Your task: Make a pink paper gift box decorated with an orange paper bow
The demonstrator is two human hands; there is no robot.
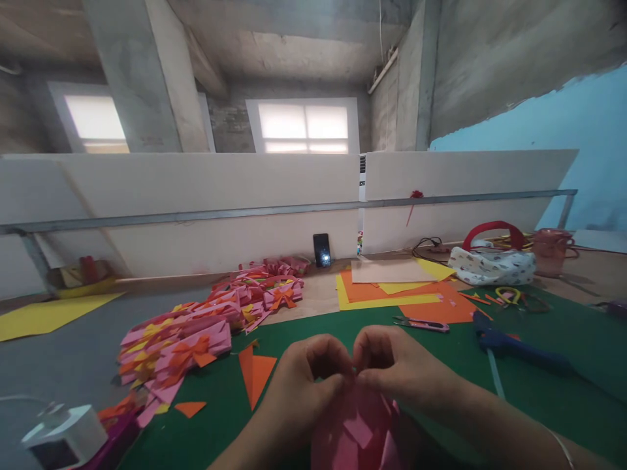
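A pink folded-paper piece (350, 427) is at the near edge of the green mat (215, 418), its lower part cut off by the frame. At its top edge my left hand (316, 369) pinches the paper between thumb and forefinger. Close against it, my right hand (386, 359) pinches the same top edge, the fingertips of both hands almost touching. Orange paper pieces (262, 375) lie left of my left hand. Thread snips (421, 324) rest beyond my right hand, and a blue glue gun (522, 349) lies to its right.
A long heap of pink, orange and yellow paper bows (196, 333) stretches along the left. Orange and yellow sheets (431, 307) lie at the back, near a phone (322, 250) leaning on the white partition. A fabric basket (492, 264) and pink jug (551, 251) stand back right.
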